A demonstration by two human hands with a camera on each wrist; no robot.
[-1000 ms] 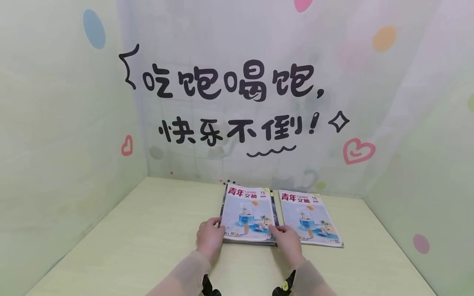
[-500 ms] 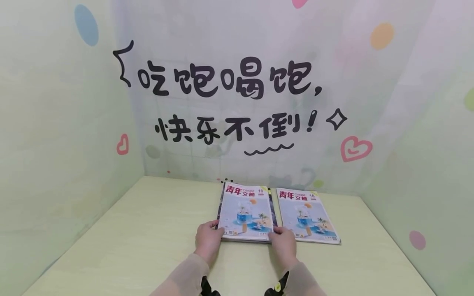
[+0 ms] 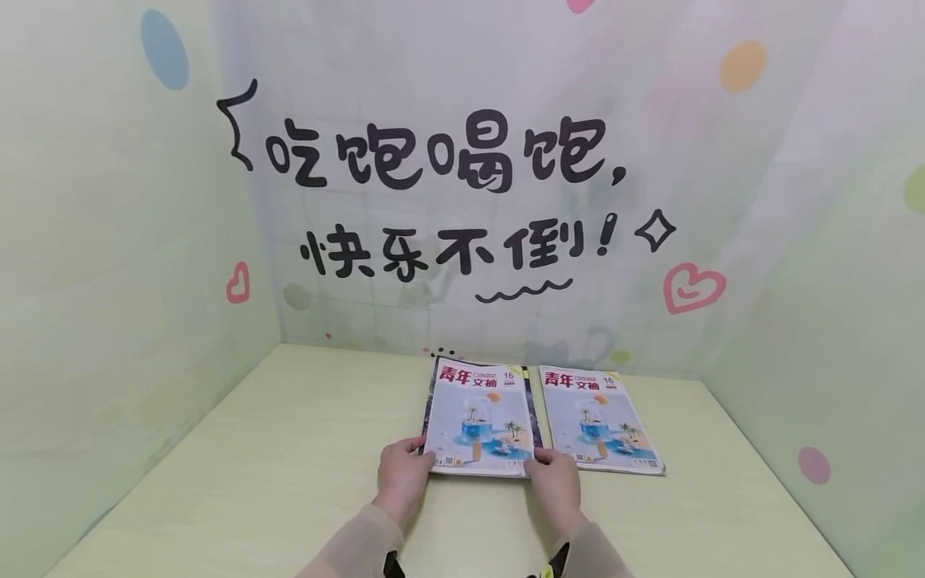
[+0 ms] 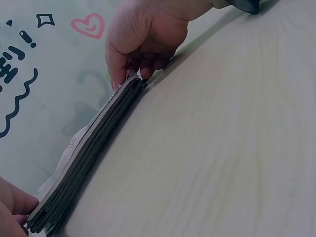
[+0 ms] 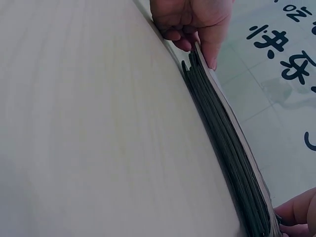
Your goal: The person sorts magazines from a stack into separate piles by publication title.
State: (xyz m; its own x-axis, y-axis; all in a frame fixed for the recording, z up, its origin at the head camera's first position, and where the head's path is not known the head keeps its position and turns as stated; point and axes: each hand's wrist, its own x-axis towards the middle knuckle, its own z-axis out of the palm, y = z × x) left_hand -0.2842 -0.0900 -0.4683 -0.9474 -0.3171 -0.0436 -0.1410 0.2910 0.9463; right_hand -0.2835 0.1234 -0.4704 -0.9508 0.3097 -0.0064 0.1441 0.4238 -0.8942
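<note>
A magazine [image 3: 478, 425] with a blue beach cover lies on top of darker magazines [image 3: 535, 413], whose edges show at its sides. Together they form a stack, its layered front edges [image 4: 94, 153] visible in the left wrist view. My left hand [image 3: 405, 478] grips the front left corner, thumb along the cover's edge. At the front right corner, my right hand [image 3: 555, 486] pinches likewise, its thumb on top and its other fingers curled below, as the left wrist view shows. The fingers' undersides are partly hidden by the stack.
A second magazine [image 3: 602, 425] with the same cover lies just right of the stack. The pale wooden table [image 3: 289, 449] meets a printed back wall [image 3: 405, 321] close behind both, with side walls at left and right.
My right thumb has shifted from the cover to its right edge. The top magazine now sits slightly nearer the front, covering the stack's front edge in the head view. The head view has shifted slightly.
</note>
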